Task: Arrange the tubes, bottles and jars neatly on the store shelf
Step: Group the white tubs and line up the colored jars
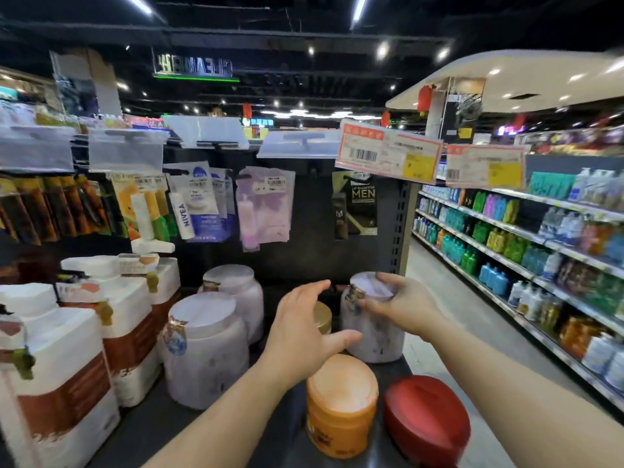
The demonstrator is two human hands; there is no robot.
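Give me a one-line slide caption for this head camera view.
Right hand grips a pale jar by its lid while the open left hand hovers over a gold-lidded jar.

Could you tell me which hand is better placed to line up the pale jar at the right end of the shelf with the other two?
The right hand: it already grips that pale jar around its lid. The left hand hovers open over the gold-lidded jar, holding nothing.
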